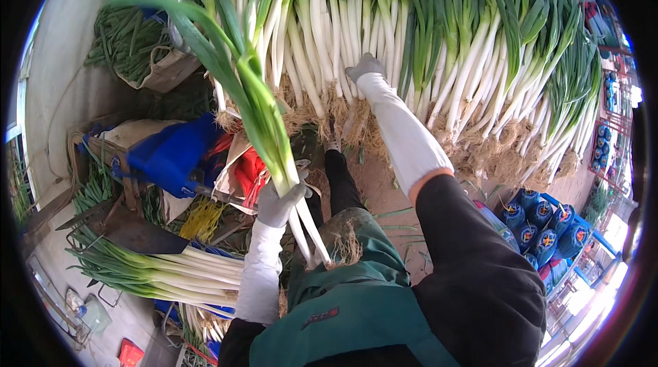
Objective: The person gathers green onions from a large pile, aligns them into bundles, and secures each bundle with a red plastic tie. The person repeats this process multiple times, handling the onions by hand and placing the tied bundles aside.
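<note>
My gloved left hand [280,203] is closed around the white shanks of a few long green onions [259,110]. Their green leaves stretch up and to the left, while the roots hang over my lap by the green apron [354,305]. Farther ahead, my gloved right hand [367,66] rests on white stalks in a large heap of long green onions [475,58]. Its fingers are curled and partly hidden, so whether they grip a stalk is unclear. In the heap, the leaves point away from me and the tangled roots [360,125] face me.
Left of me, trimmed onions [190,274] lie beside a dark metal plate [146,231] on a frame with blue cloth [177,153]. A sack of green leaves [167,66] stands beyond it. Blue-wrapped bundles [545,225] sit on a blue rack at right. Leaf scraps litter the floor.
</note>
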Action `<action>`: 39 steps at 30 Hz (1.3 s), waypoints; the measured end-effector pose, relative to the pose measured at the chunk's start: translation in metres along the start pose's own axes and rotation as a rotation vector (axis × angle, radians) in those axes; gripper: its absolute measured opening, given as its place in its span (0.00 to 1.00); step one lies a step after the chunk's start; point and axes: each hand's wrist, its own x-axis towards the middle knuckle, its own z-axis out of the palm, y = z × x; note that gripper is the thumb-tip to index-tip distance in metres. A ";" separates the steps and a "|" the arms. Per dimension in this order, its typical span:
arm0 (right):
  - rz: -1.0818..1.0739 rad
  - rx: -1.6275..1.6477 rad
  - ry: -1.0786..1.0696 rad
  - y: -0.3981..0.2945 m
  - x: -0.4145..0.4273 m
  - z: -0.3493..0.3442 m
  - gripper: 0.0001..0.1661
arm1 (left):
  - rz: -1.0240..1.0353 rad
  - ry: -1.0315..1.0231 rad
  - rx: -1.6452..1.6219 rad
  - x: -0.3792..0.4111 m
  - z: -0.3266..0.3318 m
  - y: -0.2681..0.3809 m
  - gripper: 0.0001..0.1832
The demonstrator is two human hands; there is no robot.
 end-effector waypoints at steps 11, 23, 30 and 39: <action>-0.263 0.205 -0.230 0.026 -0.122 0.003 0.35 | -0.029 0.132 -0.153 0.057 0.038 0.021 0.24; -0.524 0.182 -0.234 0.040 -0.204 -0.023 0.15 | 0.026 0.269 -0.038 0.072 0.030 -0.002 0.20; -0.281 0.324 0.711 0.006 0.027 -0.109 0.26 | 0.018 0.192 -0.255 0.046 0.014 -0.016 0.23; -0.025 0.264 0.075 -0.084 0.038 -0.006 0.56 | -0.012 0.169 -0.270 0.038 0.017 -0.013 0.26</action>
